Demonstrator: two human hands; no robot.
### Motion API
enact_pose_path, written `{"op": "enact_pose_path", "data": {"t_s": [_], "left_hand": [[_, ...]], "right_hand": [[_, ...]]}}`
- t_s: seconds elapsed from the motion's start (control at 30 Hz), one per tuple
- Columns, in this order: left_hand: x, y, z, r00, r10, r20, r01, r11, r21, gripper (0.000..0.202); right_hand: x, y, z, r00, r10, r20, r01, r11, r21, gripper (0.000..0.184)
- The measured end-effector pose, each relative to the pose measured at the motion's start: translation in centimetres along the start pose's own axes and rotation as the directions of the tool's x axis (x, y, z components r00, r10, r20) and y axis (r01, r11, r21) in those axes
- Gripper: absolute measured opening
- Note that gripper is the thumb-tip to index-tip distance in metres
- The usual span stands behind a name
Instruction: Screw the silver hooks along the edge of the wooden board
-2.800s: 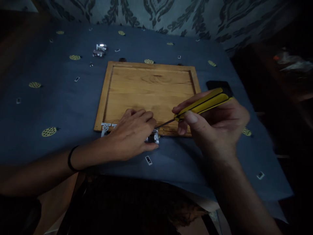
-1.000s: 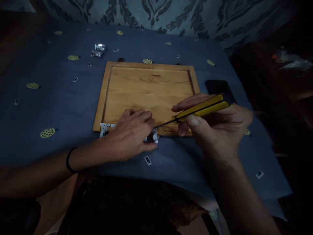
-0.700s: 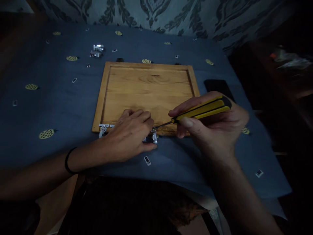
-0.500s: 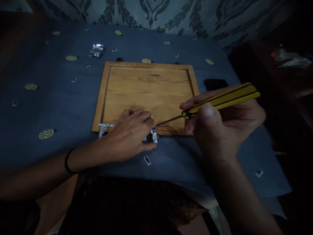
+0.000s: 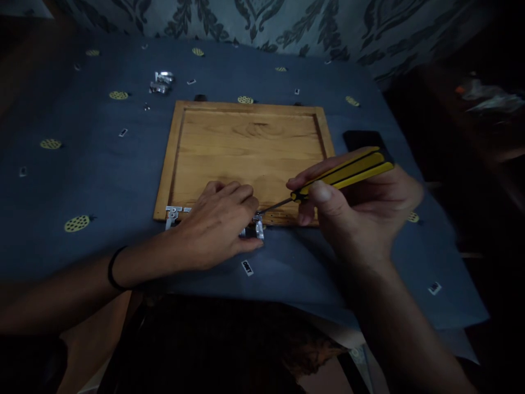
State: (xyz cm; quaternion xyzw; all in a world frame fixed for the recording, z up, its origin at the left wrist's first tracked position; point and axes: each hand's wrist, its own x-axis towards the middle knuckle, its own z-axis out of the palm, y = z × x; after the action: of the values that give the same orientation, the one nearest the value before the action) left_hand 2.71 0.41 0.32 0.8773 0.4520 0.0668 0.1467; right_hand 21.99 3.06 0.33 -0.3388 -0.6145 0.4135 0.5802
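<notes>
The shiny metal piece (image 5: 260, 230) sits at the near edge of the wooden board (image 5: 250, 142). The left hand (image 5: 219, 221) pinches it there, thumb in front and fingers on top. The right hand (image 5: 361, 208) is closed around a yellow screwdriver (image 5: 348, 173), its tip down at that piece. It looks partly done: a flat metal bracket (image 5: 173, 213) sits at the board's left corner, but small holes (image 5: 273, 215) to the right are bare. I can't tell if the screw is tight. Farther back, more shiny pieces (image 5: 161, 82) lie loose on the blue cloth (image 5: 98, 180).
</notes>
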Motion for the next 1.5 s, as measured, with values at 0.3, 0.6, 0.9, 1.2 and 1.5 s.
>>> {"op": "enact_pose_path", "data": {"t_s": [0.3, 0.6, 0.9, 1.2, 1.5], "left_hand": [[-0.08, -0.03, 0.04, 1.000, 0.009, -0.016, -0.009, 1.000, -0.017, 0.028], [0.13, 0.24, -0.23, 0.999, -0.027, 0.031, 0.028, 1.000, -0.013, 0.032], [0.26, 0.37, -0.60, 0.996, -0.046, 0.081, 0.047, 0.999, -0.013, 0.034], [0.18, 0.12, -0.35, 0.999, -0.014, 0.037, 0.014, 1.000, -0.008, 0.030], [0.16, 0.20, -0.27, 0.999, -0.028, 0.037, 0.028, 1.000, -0.002, 0.033]], "right_hand": [[-0.20, -0.06, -0.73, 0.992, 0.040, 0.122, -0.041, 0.999, 0.003, 0.025], [-0.21, -0.13, -0.48, 0.989, 0.002, 0.148, 0.004, 0.999, -0.042, 0.010], [0.26, -0.32, -0.12, 0.993, -0.038, 0.116, 0.043, 0.998, -0.042, 0.015], [-0.06, 0.31, -0.34, 0.994, -0.101, -0.031, 0.101, 0.995, 0.004, 0.010], [-0.16, 0.01, -0.23, 0.997, -0.071, 0.004, 0.071, 0.997, -0.023, 0.017]]}}
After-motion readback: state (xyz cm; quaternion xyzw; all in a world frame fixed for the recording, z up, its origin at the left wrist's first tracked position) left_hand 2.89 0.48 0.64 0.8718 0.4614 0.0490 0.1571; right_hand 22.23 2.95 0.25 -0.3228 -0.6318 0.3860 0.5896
